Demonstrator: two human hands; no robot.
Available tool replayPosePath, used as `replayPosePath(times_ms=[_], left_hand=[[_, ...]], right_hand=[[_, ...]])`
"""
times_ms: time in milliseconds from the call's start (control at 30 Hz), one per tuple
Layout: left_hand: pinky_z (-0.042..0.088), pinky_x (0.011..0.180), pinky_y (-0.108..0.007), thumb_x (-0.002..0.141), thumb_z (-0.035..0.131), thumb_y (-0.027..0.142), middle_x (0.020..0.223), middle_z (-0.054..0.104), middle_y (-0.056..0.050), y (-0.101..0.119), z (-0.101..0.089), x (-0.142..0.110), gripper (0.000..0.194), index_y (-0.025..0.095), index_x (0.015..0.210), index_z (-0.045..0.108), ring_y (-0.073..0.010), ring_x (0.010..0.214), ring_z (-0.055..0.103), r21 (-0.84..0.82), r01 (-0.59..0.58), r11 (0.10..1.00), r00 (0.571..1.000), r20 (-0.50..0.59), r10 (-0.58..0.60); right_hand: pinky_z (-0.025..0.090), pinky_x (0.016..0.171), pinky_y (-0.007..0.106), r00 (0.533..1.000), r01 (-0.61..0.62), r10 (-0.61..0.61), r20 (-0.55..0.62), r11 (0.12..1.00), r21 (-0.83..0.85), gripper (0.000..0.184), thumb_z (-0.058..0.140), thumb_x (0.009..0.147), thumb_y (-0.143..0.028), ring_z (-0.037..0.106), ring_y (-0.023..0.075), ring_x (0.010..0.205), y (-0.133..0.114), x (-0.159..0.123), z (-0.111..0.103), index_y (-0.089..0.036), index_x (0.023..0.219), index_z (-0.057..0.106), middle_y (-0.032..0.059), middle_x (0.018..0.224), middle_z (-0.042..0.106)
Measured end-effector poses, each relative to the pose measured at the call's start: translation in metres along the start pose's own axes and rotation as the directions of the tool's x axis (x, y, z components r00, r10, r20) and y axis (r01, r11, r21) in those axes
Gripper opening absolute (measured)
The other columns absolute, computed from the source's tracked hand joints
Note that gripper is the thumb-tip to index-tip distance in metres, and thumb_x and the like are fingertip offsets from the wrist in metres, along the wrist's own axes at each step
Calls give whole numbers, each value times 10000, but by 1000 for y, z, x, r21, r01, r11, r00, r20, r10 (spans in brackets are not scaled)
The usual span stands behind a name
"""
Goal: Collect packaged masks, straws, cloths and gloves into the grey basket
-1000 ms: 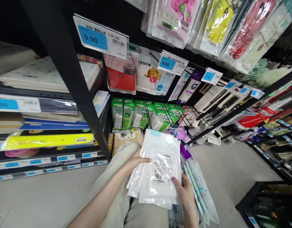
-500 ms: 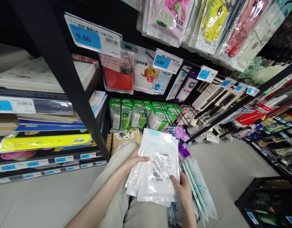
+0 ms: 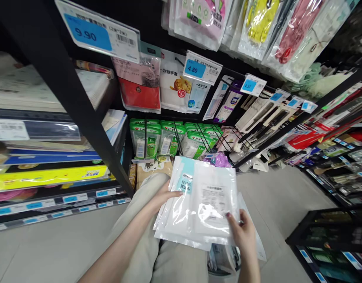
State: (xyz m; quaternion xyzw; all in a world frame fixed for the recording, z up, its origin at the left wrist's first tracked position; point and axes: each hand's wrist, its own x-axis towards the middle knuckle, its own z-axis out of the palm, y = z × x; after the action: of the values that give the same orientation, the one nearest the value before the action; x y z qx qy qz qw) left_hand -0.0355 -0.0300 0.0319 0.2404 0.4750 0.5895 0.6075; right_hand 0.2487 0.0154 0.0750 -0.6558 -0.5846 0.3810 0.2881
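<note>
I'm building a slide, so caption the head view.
Left hand and right hand hold overlapping white packets between them, before black shelving stocked with green-and-clear packs.

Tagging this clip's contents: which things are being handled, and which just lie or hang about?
Handled:
- Left hand: holds teal-labelled white packets
- Right hand: holds overlapping white packet

Lying or hanging about:
- Green-topped packs
- Red-fronted packet
- Yellow gloves pack
- Price tags

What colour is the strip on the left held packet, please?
The strip is pale turquoise, in the head view.
</note>
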Motion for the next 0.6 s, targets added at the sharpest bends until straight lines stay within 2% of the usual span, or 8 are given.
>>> replayPosePath(times_ms=[100, 167, 233, 300, 367, 467, 533, 600], left_hand=[[458, 948, -447, 578, 801, 300, 1106, 695, -67, -3, -3, 2, 621, 228, 1153, 578, -340, 1095, 599, -6, -10, 1000, 1000, 21, 11], [466, 930, -454, 571, 809, 307, 1076, 708, -69, -3, -3, 3, 625, 228, 1151, 588, -350, 1064, 615, -7, -1, 1000, 1000, 19, 1], [472, 911, -466, 564, 815, 312, 1064, 712, -76, -2, -3, 2, 661, 214, 1173, 576, -361, 1039, 625, -8, 22, 1000, 1000, 16, -22], [473, 904, -464, 571, 813, 308, 1090, 704, -84, -1, -2, 2, 704, 197, 1212, 544, -358, 1038, 624, -10, 42, 999, 999, 23, -42], [473, 905, -449, 578, 810, 304, 1115, 694, -87, -1, -2, 1, 715, 188, 1224, 528, -349, 1056, 617, -6, 53, 999, 998, 24, -53], [472, 906, -437, 580, 809, 315, 1126, 690, -78, -1, -2, 1, 690, 192, 1203, 538, -347, 1076, 605, 4, 57, 998, 998, 21, -57], [470, 904, -432, 584, 805, 317, 1129, 688, -72, -1, -1, 1, 674, 192, 1191, 540, -349, 1074, 602, 5, 55, 998, 998, 18, -55], [470, 899, -425, 579, 808, 314, 1119, 692, -73, -1, -1, 1, 677, 184, 1186, 538, -351, 1061, 606, 5, 62, 998, 998, 10, -62]], right_hand=[[350, 437, 239, 972, 11, -39, -231, 992, -122, 442, 608, 662, -570, 439, 126, 488, 1, -1, -45, -177, 857, 557, -24, 599, 540], [322, 412, 231, 944, 33, -95, -317, 980, -198, 443, 598, 668, -589, 400, 119, 452, 6, -5, -74, -190, 852, 538, -54, 527, 460], [330, 413, 234, 940, 33, -134, -313, 951, -308, 437, 586, 675, -604, 412, 130, 441, 13, -10, -96, -210, 851, 521, -62, 499, 433], [355, 428, 248, 962, 39, -149, -227, 903, -428, 426, 564, 678, -617, 452, 149, 443, 24, -14, -107, -228, 842, 508, -45, 509, 478], [385, 462, 267, 980, 101, -175, -97, 851, -515, 391, 532, 700, -609, 499, 170, 464, 39, -18, -106, -239, 823, 495, -22, 540, 532], [425, 537, 288, 969, 239, -227, 96, 775, -585, 295, 462, 779, -529, 588, 206, 574, 68, -22, -87, -240, 835, 484, 26, 659, 614], [428, 553, 295, 958, 285, -221, 182, 685, -670, 228, 398, 842, -436, 624, 221, 648, 89, -25, -68, -230, 887, 486, 61, 773, 654], [410, 536, 296, 963, 269, -171, 209, 553, -789, 192, 341, 884, -324, 636, 223, 656, 108, -28, -50, -215, 929, 493, 79, 831, 666]])
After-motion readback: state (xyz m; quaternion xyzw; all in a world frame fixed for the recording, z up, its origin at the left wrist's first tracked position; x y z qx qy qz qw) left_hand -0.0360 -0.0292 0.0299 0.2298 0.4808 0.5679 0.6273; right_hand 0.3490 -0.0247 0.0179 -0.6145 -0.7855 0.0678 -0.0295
